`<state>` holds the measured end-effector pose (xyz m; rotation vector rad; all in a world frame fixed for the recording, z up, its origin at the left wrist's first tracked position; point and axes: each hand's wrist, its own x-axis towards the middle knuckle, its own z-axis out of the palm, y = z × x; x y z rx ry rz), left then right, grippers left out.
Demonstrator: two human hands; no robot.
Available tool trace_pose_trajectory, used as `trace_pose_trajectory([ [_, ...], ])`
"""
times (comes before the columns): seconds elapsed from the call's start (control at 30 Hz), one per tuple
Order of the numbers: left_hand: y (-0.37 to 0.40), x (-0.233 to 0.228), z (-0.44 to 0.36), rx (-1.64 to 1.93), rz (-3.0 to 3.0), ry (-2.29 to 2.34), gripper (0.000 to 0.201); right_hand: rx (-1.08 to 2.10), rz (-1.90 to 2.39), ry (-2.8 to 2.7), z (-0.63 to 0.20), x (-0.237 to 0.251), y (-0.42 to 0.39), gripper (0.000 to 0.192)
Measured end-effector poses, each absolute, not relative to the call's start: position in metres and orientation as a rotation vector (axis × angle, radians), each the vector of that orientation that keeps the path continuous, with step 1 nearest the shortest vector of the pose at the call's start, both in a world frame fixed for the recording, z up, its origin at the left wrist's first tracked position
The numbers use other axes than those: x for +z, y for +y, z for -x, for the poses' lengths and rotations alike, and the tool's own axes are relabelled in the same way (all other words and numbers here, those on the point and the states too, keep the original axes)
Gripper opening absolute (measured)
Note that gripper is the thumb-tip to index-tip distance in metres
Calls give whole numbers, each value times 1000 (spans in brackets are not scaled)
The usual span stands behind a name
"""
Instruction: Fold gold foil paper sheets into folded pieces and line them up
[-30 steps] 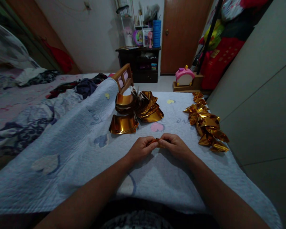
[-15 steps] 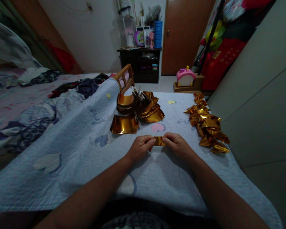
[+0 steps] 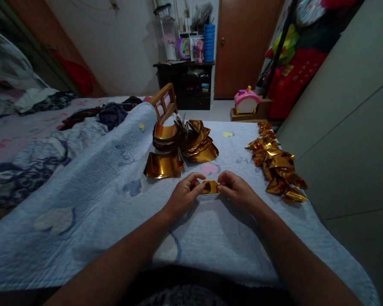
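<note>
A small folded strip of gold foil paper (image 3: 210,187) is stretched between my two hands, just above the blue quilted cover. My left hand (image 3: 185,191) pinches its left end between thumb and fingers. At the other end, my right hand (image 3: 235,189) has thumb and fingertips on the strip, with the forefinger bent above it. Beyond my left hand lie fanned stacks of gold foil sheets (image 3: 164,165), some curled and showing pale undersides. A pile of folded gold foil pieces (image 3: 279,163) lies to the right of my right hand.
The blue quilted cover (image 3: 115,212) with heart patterns spreads under everything. A small wooden frame (image 3: 164,102) stands behind the stacks. At left is a bed with crumpled clothes (image 3: 113,115). A pink toy (image 3: 247,101) sits past the far edge; a pale cabinet (image 3: 347,140) borders the right.
The ends of the foil strip now look angled, where it looked straight-ended before. My fingers have lifted and loosened a little around it. The whole view has shifted slightly.
</note>
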<state>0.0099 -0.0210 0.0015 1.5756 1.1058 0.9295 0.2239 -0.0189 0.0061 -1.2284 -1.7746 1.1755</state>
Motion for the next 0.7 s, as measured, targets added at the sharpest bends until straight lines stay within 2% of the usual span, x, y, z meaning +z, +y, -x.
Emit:
trace_pose_trajectory([
  [0.13, -24, 7, -9, 814, -1817, 1188, 16, 1058, 1275, -1900, -221, 8, -20, 3],
  [0.43, -28, -2, -13, 513, -2339, 1438, 14, 556, 1573, -2250, -211, 3, -23, 14],
  [0.7, -22, -8, -11, 644, -2434, 1339, 10, 388, 1484, -2332, -206, -3, -23, 16],
])
